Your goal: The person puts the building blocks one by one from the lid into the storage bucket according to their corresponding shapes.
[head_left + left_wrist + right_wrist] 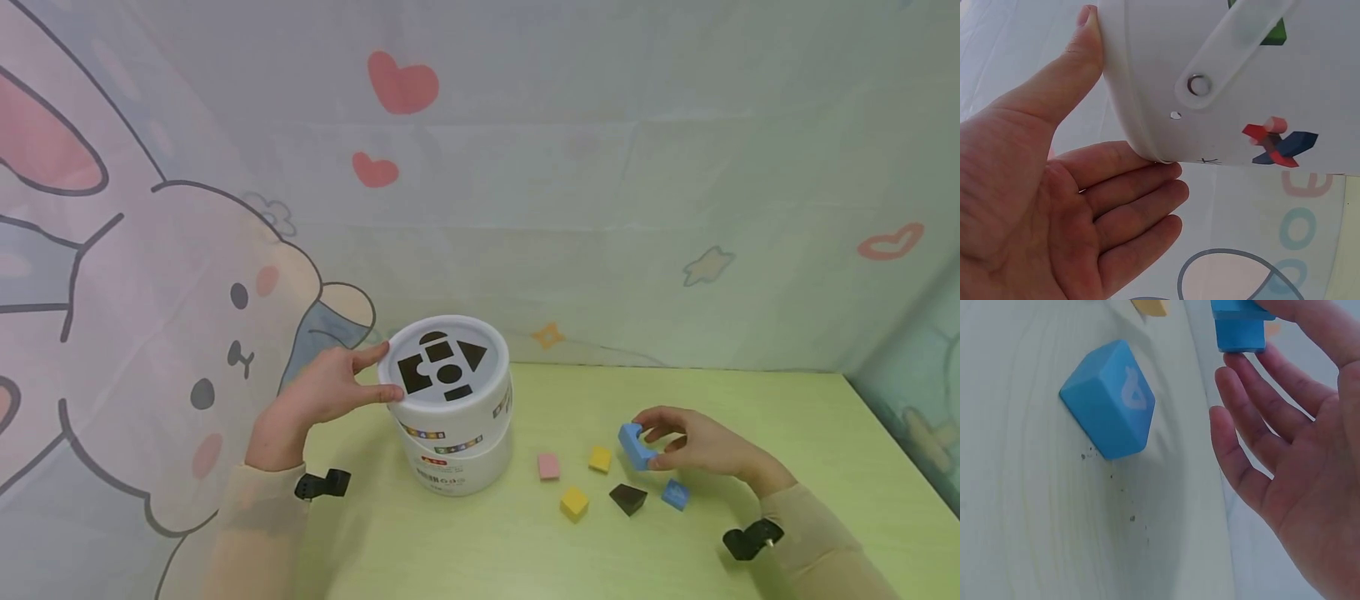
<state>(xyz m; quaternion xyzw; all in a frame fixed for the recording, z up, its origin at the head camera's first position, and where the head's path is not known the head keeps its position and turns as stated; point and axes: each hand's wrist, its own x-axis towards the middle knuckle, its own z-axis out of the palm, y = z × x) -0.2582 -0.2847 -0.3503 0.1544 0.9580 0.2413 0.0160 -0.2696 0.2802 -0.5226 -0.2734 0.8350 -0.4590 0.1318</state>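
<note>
A white bucket stands on the table, its lid cut with dark shaped holes. Against the lid's left edge rests my left hand, thumb and index finger spread apart and touching the rim. In the left wrist view, the other fingers of the left hand extend loosely beside the bucket wall. My right hand pinches a blue notched block between thumb and fingers, above the table. The right wrist view shows part of that block at the fingertips of the right hand.
On the green table lie a pink block, two yellow blocks, one nearer and one farther, a dark block and another blue block. A printed cloth hangs behind.
</note>
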